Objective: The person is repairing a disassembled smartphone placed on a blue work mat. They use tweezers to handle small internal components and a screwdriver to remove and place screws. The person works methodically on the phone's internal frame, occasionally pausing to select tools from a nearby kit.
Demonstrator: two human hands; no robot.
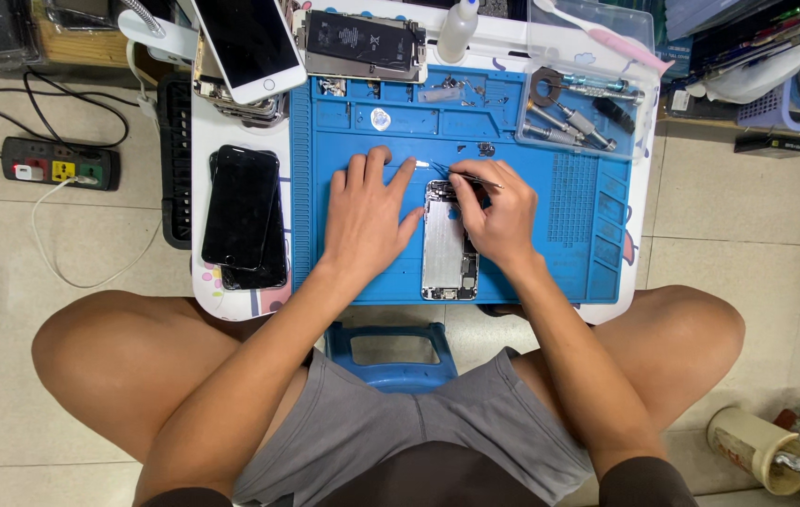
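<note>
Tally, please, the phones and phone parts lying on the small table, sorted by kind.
Opened phone body on the blue mat, steadied by the left hand: 1
Dark phones: 2
White-fronted phone: 1
Battery assembly: 1
Total: 5

A small white table (205, 131) stands on a tiled floor (738, 225). On it lie a blue work mat (587, 216), a stack of dark phones (242, 218), a white phone (248, 42), a clear plastic box (597, 56) and a white bottle (457, 30). A power strip (60, 162) lies on the floor.
</note>
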